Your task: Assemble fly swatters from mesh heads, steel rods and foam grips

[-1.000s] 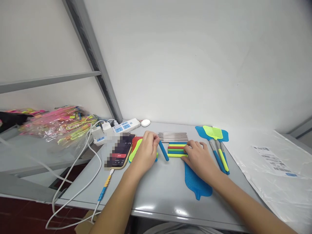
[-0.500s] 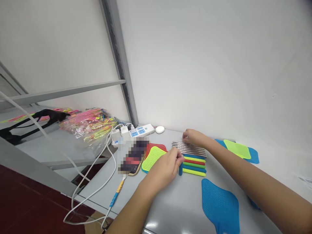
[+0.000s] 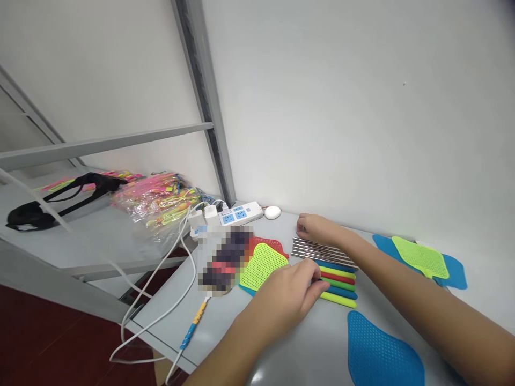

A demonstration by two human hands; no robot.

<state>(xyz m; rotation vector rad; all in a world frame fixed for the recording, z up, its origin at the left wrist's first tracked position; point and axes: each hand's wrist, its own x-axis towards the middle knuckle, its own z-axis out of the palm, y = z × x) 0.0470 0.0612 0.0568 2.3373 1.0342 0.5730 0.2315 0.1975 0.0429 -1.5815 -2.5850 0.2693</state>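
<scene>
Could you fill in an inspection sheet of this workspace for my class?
Surface: glossy grey tabletop.
Job's things: metal rods, side by side; coloured handles, in a row beside them; lime fly-swatter head overlapping a red head, left; blue head, front; lime-and-blue pair, right.
Clutter: phone, pixelated; power strip; white oval object.
Hands: left hand by the handles, right hand at the rods' far edge; whether either holds anything is unclear.
Cables: white cables looping past the table edge; one reaches the phone.
Surroundings: white wall; grey rack; bagged colourful items; black strap-like item.
</scene>
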